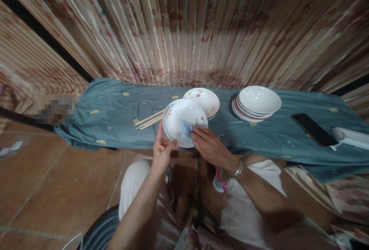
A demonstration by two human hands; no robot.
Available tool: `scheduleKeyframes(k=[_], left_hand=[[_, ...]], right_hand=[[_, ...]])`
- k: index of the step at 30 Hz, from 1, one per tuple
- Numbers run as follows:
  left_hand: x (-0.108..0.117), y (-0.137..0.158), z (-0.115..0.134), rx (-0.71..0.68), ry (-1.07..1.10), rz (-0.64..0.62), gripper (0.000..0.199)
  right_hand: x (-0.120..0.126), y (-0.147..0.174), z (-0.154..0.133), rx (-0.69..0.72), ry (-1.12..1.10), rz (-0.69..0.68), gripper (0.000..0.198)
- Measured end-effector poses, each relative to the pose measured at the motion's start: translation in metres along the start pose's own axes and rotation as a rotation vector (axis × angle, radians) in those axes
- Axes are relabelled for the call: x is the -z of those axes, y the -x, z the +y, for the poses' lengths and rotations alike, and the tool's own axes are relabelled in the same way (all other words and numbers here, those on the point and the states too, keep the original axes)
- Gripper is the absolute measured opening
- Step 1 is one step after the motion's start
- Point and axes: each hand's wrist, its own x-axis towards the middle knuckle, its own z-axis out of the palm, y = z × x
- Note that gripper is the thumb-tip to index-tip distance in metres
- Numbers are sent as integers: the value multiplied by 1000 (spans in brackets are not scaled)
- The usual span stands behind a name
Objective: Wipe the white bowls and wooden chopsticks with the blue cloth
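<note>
Forearms [138, 211] low in frame, my left hand [162, 148] pinches the plate [175, 119] at centre while my right hand [208, 145], closed on blue cloth [187, 129], seemingly wipes it, the next stroke probably needing steady support.

Black phone [314, 130] (aslant) — pleated, patterned curtain [184, 30] behind

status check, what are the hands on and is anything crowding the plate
Left hand gripping plate near its rim. Right hand holding blue cloth against plate's face. Floral dish just beyond, partly hidden; nothing visibly blocking either hand.
</note>
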Motion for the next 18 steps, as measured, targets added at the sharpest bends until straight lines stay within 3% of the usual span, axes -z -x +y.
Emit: scheduleKeyframes(k=[8,18], left_hand=[[-2,0,1,-18,11,-20,103],[-3,1,-3,14,12,-73,100]], right_hand=[[-3,-4,-14,117,-160,-34,42],[1,-11,-15,170,-206,-67,40]])
